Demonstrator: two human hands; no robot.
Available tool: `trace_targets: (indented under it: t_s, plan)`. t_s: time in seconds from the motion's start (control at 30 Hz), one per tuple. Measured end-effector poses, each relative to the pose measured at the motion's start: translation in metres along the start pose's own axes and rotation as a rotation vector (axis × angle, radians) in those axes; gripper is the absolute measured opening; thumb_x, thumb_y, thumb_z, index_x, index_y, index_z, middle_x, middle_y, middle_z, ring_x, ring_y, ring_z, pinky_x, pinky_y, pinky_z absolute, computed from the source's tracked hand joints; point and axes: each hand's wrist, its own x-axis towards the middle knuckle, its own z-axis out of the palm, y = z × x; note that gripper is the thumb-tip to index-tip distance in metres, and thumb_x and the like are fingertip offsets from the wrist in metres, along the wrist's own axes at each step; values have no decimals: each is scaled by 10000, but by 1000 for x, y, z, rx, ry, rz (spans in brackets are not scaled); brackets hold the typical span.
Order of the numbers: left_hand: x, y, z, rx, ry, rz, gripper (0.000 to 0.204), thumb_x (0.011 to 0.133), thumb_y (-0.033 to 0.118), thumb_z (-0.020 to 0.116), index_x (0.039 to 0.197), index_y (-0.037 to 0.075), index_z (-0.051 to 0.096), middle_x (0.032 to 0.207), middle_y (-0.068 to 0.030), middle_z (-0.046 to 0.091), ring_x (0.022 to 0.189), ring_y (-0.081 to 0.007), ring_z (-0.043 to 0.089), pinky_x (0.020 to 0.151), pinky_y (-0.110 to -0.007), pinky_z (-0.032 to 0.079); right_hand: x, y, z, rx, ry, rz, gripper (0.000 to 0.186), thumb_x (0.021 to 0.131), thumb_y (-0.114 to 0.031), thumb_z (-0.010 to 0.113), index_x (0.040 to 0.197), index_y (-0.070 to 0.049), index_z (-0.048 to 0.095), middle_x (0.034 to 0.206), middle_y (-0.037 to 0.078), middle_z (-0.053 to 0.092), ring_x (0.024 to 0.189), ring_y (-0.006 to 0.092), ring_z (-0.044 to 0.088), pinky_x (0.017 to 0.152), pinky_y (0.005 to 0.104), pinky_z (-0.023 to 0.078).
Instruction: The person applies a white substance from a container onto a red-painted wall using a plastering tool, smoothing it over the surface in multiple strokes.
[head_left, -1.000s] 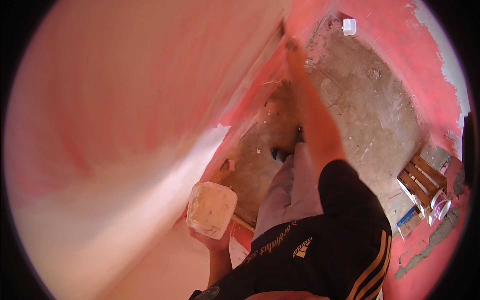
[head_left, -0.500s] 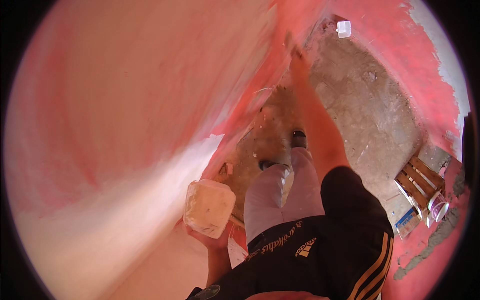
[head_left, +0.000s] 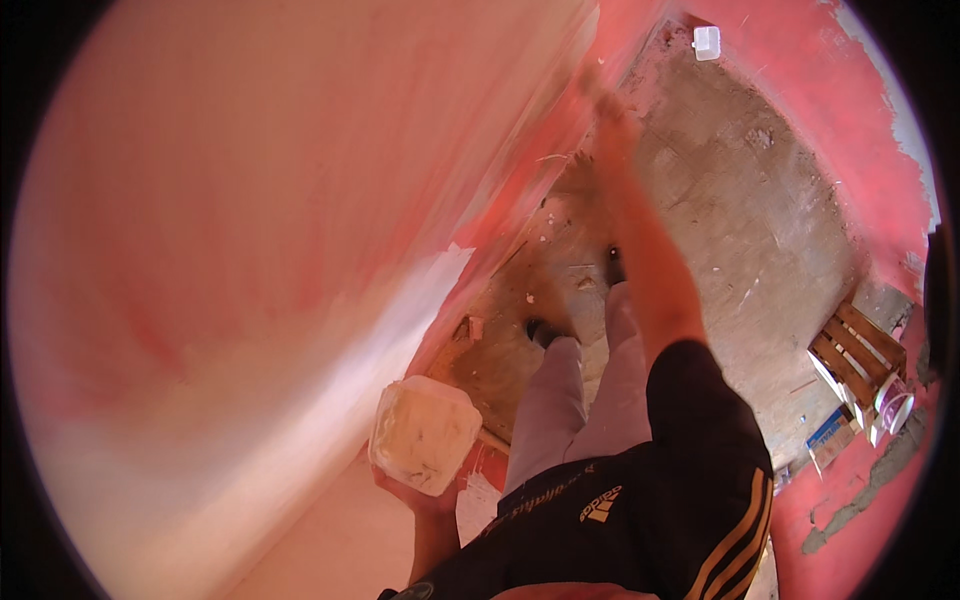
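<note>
My left hand (head_left: 428, 492) grips a square, translucent plastic tub (head_left: 378, 432) from beneath and holds it close to the wall. Pale beige with a few darker marks shows across the tub's face. My right arm reaches far forward, and my right hand (head_left: 612, 112) is at the lower part of the wall (head_left: 300, 180), near the floor. Motion smears its fingers, and a darkish shape sticks out past them that I cannot make out. Streaky red and pinkish-beige covers the wall, with a bright white band low down.
A small white foam box (head_left: 707, 43) lies by the far corner. At the right stand a slatted wooden crate (head_left: 860, 345), a white and purple bucket (head_left: 893, 405) and a blue and tan carton (head_left: 832, 435). Bits of debris lie on the rough concrete floor (head_left: 720, 210).
My view has shifted slightly, so the floor things sit a little differently. My right hand is still blurred at the wall, slightly lower in the picture. The tub remains in my left hand.
</note>
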Motion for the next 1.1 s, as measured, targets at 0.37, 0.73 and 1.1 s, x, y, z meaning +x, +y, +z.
trace_targets:
  t_s: [0.37,0.73,1.1]
  plan:
    - [6,11,-135,194,81,-7,636,988,571,306,1397,101,435,1363,-57,495,1267,-248,489,1046,-431,436,-96,63,5,-513,-137,-170,284,937,-178,565,1138,-13,681,964,56,675,911,153,602,807,311,489]
    - [15,14,-170,-27,-10,-66,604,993,580,327,1394,141,433,1350,-26,495,1268,-221,477,1042,-429,439,-215,75,-14,-387,-101,-203,359,870,66,499,1160,-36,685,979,53,674,910,153,605,823,308,495]
    - [5,23,-213,9,-32,-66,707,962,654,305,1460,157,375,1442,-45,428,1333,-251,421,1103,-454,365,-384,135,-11,-200,-352,79,442,889,96,446,1269,-30,634,1162,50,665,1068,126,590,927,276,451]
